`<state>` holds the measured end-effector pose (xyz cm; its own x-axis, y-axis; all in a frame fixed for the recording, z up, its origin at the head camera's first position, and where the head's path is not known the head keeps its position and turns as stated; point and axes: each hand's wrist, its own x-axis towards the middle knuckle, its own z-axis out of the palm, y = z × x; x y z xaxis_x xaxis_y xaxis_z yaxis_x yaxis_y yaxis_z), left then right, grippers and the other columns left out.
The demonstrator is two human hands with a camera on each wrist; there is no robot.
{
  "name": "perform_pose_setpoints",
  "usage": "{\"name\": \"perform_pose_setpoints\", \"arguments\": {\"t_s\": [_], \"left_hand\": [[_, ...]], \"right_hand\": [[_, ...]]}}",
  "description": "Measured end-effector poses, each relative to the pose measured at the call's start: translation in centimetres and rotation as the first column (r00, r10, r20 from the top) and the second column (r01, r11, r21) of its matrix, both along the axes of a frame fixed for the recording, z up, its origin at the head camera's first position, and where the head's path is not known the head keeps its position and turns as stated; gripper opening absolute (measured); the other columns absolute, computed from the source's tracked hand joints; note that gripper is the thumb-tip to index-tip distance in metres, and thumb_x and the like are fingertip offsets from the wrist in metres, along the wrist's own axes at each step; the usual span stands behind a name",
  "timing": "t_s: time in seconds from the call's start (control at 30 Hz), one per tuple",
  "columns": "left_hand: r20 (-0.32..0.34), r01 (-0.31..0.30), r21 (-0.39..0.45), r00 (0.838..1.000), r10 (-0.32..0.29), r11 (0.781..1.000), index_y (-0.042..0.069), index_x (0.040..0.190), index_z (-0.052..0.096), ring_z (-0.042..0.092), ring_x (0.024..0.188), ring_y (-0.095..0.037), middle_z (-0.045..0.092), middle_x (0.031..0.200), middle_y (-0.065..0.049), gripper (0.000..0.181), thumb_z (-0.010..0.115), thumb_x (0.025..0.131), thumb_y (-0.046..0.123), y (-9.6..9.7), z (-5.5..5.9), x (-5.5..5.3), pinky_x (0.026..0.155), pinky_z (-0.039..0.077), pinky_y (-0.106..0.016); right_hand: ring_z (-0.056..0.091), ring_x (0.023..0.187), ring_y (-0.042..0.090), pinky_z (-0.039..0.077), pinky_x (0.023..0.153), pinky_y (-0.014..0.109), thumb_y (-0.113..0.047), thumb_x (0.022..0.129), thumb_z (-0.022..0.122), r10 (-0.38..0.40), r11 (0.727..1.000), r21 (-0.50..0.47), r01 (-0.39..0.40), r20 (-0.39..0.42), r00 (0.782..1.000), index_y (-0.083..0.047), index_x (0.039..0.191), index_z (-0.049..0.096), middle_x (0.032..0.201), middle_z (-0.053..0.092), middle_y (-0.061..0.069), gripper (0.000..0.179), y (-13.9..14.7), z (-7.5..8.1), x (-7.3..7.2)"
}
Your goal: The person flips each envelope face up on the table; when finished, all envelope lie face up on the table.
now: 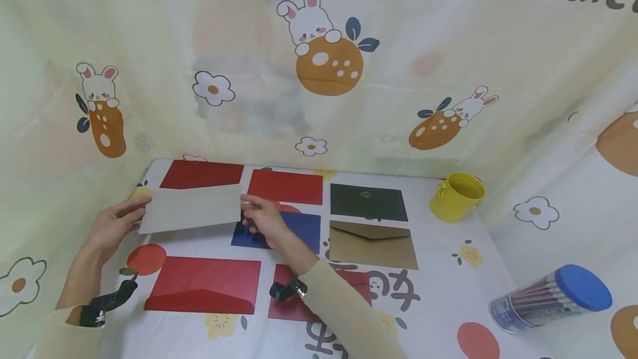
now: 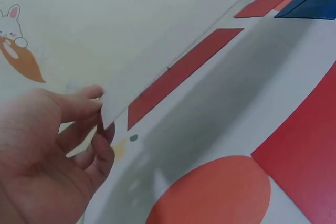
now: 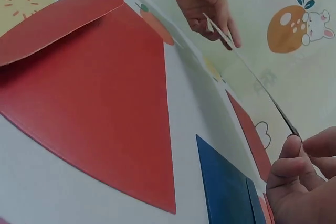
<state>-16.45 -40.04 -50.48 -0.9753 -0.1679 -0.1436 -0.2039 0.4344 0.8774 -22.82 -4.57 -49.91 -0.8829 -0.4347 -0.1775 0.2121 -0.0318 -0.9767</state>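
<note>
A plain white envelope (image 1: 191, 209) is held level above the table. My left hand (image 1: 112, 229) pinches its left end between thumb and fingers. At the other end, my right hand (image 1: 269, 219) pinches the right edge, and the right wrist view shows the envelope (image 3: 262, 90) nearly edge-on between both hands. Behind it lies a dark red envelope (image 1: 204, 174), partly covered from the head view. A blue envelope (image 1: 304, 231) lies under my right hand. Nearer me is a red envelope (image 1: 206, 281) with its flap toward me.
Also on the table are another red envelope (image 1: 286, 186), a dark green one (image 1: 369, 202), a gold one (image 1: 371, 248) and a pinkish-red one (image 1: 356, 281) partly beneath my right forearm. A yellow bucket (image 1: 448, 206) and a blue-lidded tub of pens (image 1: 540, 301) stand right. Printed curtains surround the table.
</note>
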Motion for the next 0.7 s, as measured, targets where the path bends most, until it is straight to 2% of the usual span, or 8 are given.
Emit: {"name": "perform_pose_setpoints", "arguments": {"t_s": [0.17, 0.33, 0.43, 0.53, 0.63, 0.7], "left_hand": [[0.008, 0.037, -0.023, 0.999, -0.037, 0.999, 0.013, 0.155, 0.039, 0.04, 0.131, -0.033, 0.029, 0.158, -0.024, 0.055, 0.042, 0.107, 0.04, -0.1, 0.6, 0.5, 0.088, 0.05, -0.015], [-0.023, 0.037, -0.043, 0.999, -0.038, 0.998, 0.013, 0.153, 0.043, 0.036, 0.135, -0.039, 0.028, 0.159, -0.025, 0.05, 0.045, 0.107, 0.034, -0.4, 0.7, 1.1, 0.084, 0.051, -0.012], [-0.023, 0.022, -0.049, 0.999, -0.023, 0.999, 0.012, 0.152, 0.045, 0.048, 0.126, -0.026, 0.03, 0.158, -0.025, 0.046, 0.045, 0.108, 0.027, -0.8, 0.6, 1.3, 0.082, 0.049, -0.009], [-0.019, 0.006, -0.04, 1.0, -0.006, 0.999, 0.008, 0.149, 0.049, 0.057, 0.108, -0.006, 0.044, 0.148, -0.022, 0.048, 0.048, 0.107, 0.031, -1.0, 0.6, 1.5, 0.08, 0.05, -0.009], [-0.026, -0.005, -0.02, 1.0, 0.005, 1.0, 0.001, 0.143, 0.052, 0.059, 0.094, 0.003, 0.064, 0.12, -0.003, 0.056, 0.053, 0.104, 0.04, -1.2, 0.7, 1.7, 0.077, 0.051, -0.012], [-0.03, -0.013, -0.021, 0.999, 0.013, 1.0, -0.002, 0.141, 0.052, 0.058, 0.091, 0.006, 0.065, 0.103, 0.013, 0.06, 0.055, 0.102, 0.044, -1.2, 0.7, 1.7, 0.076, 0.052, -0.013]], "right_hand": [[0.064, 0.077, 0.014, 0.046, 0.061, 0.027, -0.003, 0.097, 0.062, -0.007, 0.998, 0.064, 0.011, -0.073, 0.997, -0.012, 0.137, 0.062, 0.109, 0.071, 0.002, 0.041, 0.1, 0.0, -0.1], [0.07, 0.08, 0.015, 0.045, 0.058, 0.025, -0.009, 0.094, 0.069, -0.009, 0.994, 0.108, 0.025, -0.143, 0.99, -0.012, 0.13, 0.067, 0.104, 0.074, -0.002, 0.037, -0.2, -0.1, 0.0], [0.072, 0.083, 0.022, 0.043, 0.055, 0.025, -0.013, 0.094, 0.071, -0.013, 0.99, 0.136, 0.041, -0.198, 0.98, -0.011, 0.124, 0.071, 0.101, 0.076, 0.002, 0.031, -0.3, -0.2, 0.0], [0.071, 0.086, 0.033, 0.043, 0.053, 0.024, -0.018, 0.093, 0.073, -0.016, 0.983, 0.171, 0.062, -0.259, 0.966, -0.013, 0.114, 0.075, 0.096, 0.076, 0.006, 0.021, -0.5, -0.2, 0.1], [0.069, 0.09, 0.038, 0.045, 0.057, 0.023, -0.02, 0.094, 0.073, -0.009, 0.976, 0.202, 0.075, -0.308, 0.951, -0.015, 0.105, 0.078, 0.09, 0.074, 0.003, 0.013, -0.7, -0.3, 0.2], [0.069, 0.091, 0.037, 0.048, 0.063, 0.022, -0.021, 0.094, 0.072, 0.005, 0.972, 0.225, 0.073, -0.329, 0.944, -0.017, 0.102, 0.078, 0.088, 0.072, -0.003, 0.011, -0.8, -0.2, 0.3]]}}
